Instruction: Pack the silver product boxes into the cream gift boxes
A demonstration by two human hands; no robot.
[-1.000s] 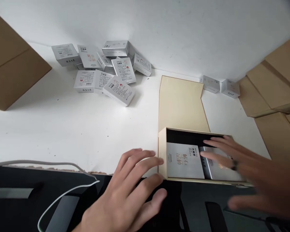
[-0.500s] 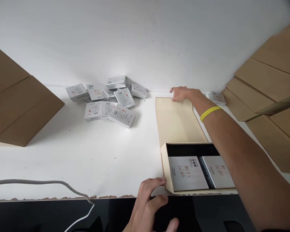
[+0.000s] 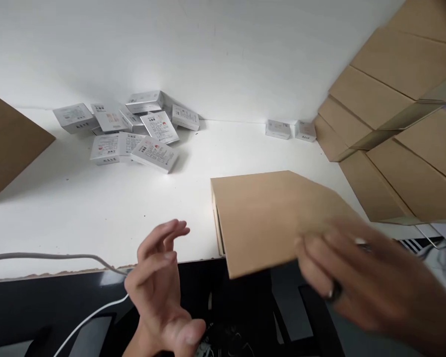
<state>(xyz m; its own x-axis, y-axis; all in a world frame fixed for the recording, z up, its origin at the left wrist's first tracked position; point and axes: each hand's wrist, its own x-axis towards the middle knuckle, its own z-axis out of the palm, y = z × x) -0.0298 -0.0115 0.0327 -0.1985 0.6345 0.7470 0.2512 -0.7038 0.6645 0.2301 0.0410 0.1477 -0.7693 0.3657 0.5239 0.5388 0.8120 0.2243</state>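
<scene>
A brown cardboard gift box [image 3: 219, 230] lies at the table's front edge, its lid [image 3: 260, 218] folded over the top. The lid's front edge is raised and tilted, with a narrow gap at the left side, and it hides the contents. My right hand [image 3: 367, 277], smeared by motion and wearing rings, grips the lid at its front right; the thumb cannot be seen. To the left of the box my left hand [image 3: 159, 292] hovers before the table edge, fingers apart and nothing in it.
Several small silver boxes [image 3: 156, 153] lie piled at the back left. Two more silver boxes [image 3: 278, 129] stand by the wall. Brown cardboard boxes [image 3: 386, 119] are stacked at the right, and another cardboard box [image 3: 10, 144] is at the left. A cable [image 3: 59, 256] crosses the front left.
My right hand has come from the back toward me, swinging the lid over the box and covering the silver boxes inside. My left hand has moved left, away from the box. The view has shifted right.
</scene>
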